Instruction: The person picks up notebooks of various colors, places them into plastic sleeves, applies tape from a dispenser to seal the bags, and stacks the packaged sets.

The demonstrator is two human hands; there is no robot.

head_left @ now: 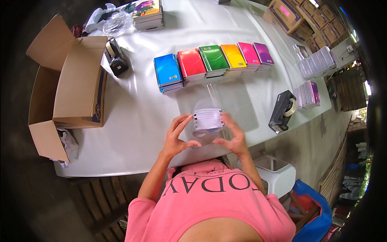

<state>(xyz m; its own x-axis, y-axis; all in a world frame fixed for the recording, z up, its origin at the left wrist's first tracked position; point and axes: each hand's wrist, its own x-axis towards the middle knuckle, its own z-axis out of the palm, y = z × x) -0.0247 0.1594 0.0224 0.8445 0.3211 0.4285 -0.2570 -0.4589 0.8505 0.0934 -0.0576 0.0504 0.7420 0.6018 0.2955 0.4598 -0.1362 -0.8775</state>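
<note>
Directly before me on the table stands a stack of notebooks point(209, 119), white page edges facing me, with clear plastic point(207, 101) around it. My left hand point(176, 137) is at the stack's left side, its thumb and fingers spread apart. On the opposite side, my right hand point(235, 137) is also spread, its fingertips blurred and close to the stack. Whether either hand touches the plastic is hard to make out. Beyond the hands runs a row of spiral notebook piles: blue point(167, 72), red point(191, 63), green point(213, 58), yellow point(233, 56), pink point(248, 53) and purple point(263, 53).
An open cardboard box point(80, 88) stands at the left, beside a black tape dispenser point(116, 58). Another tape dispenser point(282, 111) sits near the right edge, next to more notebooks point(307, 94). A book pile point(148, 16) is at the back. A white stool point(276, 175) stands below the table edge.
</note>
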